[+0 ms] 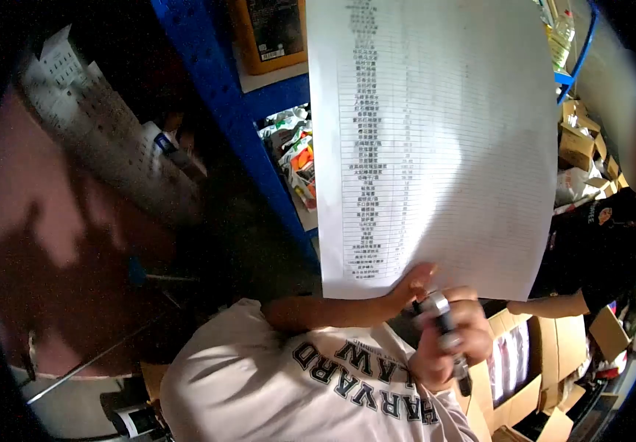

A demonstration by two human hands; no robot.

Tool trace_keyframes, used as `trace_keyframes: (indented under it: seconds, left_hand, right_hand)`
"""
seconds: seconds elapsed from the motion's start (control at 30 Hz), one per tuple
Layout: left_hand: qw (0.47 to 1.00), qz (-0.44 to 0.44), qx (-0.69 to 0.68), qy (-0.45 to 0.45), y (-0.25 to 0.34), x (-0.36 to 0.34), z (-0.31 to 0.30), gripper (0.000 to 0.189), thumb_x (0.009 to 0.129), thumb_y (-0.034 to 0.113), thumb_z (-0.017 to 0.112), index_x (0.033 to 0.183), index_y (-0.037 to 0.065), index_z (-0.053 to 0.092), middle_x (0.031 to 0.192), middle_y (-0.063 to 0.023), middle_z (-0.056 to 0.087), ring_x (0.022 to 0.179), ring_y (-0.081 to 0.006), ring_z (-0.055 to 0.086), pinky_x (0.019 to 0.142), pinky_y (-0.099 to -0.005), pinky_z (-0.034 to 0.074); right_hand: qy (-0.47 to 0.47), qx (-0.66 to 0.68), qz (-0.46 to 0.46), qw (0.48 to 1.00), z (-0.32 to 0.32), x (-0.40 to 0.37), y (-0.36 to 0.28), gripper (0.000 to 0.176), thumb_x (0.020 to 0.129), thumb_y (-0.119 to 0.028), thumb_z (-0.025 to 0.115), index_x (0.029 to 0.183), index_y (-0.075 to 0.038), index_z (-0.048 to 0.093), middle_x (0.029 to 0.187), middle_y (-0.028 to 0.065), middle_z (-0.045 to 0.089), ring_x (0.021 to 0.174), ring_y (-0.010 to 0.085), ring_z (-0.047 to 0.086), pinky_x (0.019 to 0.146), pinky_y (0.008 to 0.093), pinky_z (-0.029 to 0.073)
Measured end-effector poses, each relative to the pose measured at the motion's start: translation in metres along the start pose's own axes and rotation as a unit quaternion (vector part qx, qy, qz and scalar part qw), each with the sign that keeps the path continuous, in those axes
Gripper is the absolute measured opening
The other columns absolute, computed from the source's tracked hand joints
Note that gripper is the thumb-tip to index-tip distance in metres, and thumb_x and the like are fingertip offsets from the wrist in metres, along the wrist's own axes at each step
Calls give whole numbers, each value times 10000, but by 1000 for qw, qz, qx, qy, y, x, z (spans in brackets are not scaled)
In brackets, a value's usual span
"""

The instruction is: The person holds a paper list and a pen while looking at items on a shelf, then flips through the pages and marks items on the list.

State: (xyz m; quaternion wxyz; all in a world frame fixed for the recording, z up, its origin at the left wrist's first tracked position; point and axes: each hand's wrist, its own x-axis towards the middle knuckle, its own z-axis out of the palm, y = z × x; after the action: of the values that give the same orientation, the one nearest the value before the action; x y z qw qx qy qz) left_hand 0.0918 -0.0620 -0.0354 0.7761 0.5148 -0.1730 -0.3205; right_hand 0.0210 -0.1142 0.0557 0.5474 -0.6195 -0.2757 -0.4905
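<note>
Two hands are closed: the left hand [419, 281] is pinched on the low edge of the paper [472, 169], the right hand [472, 333] is wrapped around a blurry stick [443, 318]. The paper is held up, maybe so its rows can be seen. Boxes [562, 346] are seen beyond.

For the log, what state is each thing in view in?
Printed sheet: unfolded, lower edge at the left hand.
Black-and-silver object: gripped in the right hand, blurred; on or off, cannot tell.
Carton: open, flaps spread, goods inside.
Blue shelf unit: loaded.
Amber container: on the shelf unit; its top is out of view.
Packets: heaped, partly hidden by the sheet.
</note>
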Motion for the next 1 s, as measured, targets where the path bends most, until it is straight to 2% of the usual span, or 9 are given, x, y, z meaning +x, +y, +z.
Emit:
trace_keyframes:
  seconds: [0.13, 0.33, 0.47, 0.53, 0.67, 0.77, 0.83, 0.87, 1.0]
  left_hand:
    - [999, 24, 27, 5, 11, -9, 0, 159, 804, 215, 464, 831, 58, 461, 661, -30, 461, 543, -81, 429, 460, -200, 368]
    - [995, 65, 67, 31, 31, -15, 7, 167, 803, 207, 471, 852, 48, 466, 688, -33, 473, 568, -78, 443, 477, -196, 383]
    - [991, 89, 94, 35, 42, -20, 10, 173, 802, 202, 476, 866, 41, 469, 707, -35, 481, 585, -76, 453, 488, -193, 393]
    - [986, 103, 127, 30, 53, -28, 8, 177, 802, 199, 478, 873, 38, 470, 716, -36, 485, 593, -75, 458, 493, -192, 398]
    - [956, 160, 248, 2, 78, -40, 1, 184, 801, 194, 482, 887, 31, 473, 734, -39, 493, 610, -73, 467, 504, -189, 408]
    - [858, 341, 381, 53, 48, -35, -14, 225, 778, 126, 508, 954, -7, 464, 802, -97, 510, 737, -141, 499, 575, -226, 427]
    - [947, 225, 223, 61, 2, -29, -29, 220, 808, 274, 399, 841, 57, 426, 722, -49, 455, 636, -109, 426, 515, -221, 347]
    - [976, 149, 148, 64, -18, -32, -36, 268, 823, 347, 345, 785, 89, 406, 681, -25, 428, 585, -93, 389, 484, -218, 307]
    - [985, -7, -34, 168, -57, -48, -47, 314, 818, 414, 361, 850, 111, 434, 676, 15, 436, 558, -80, 389, 493, -199, 318]
  right_hand:
    - [197, -209, 43, 957, -20, -15, -2, 362, 836, -377, 332, 1059, -94, 361, 1003, 205, 486, 992, 258, 442, 809, 362, 371]
    - [399, -127, 155, 895, -29, -5, 7, 533, 811, -432, 356, 1142, -22, 274, 1091, 195, 422, 1021, 234, 410, 843, 316, 332]
    - [358, 104, 214, 903, -38, -39, 15, 462, 822, -348, 401, 1105, 12, 344, 920, 99, 501, 790, 121, 507, 678, 234, 412]
    - [247, -48, 333, 909, -34, -40, 7, 366, 813, -250, 432, 1044, 28, 376, 842, 100, 523, 650, 136, 539, 581, 224, 434]
    - [292, -57, 395, 869, -7, -32, 8, 220, 775, -176, 485, 881, 4, 417, 725, 123, 525, 532, 177, 533, 461, 240, 432]
    - [275, -97, 448, 845, -12, -59, 30, 215, 780, -219, 502, 708, -17, 482, 508, 52, 491, 386, 110, 457, 364, 213, 346]
    - [285, -75, 432, 852, -15, -94, 50, 300, 799, -247, 474, 600, -23, 495, 422, 14, 454, 391, 83, 440, 372, 204, 330]
    - [196, -136, 474, 848, -17, -97, 47, 302, 804, -247, 463, 609, -19, 500, 430, 18, 450, 403, 76, 442, 377, 210, 335]
    - [139, -132, 440, 877, -12, -99, 30, 105, 783, -93, 470, 728, -20, 523, 517, 12, 474, 403, 79, 421, 384, 198, 314]
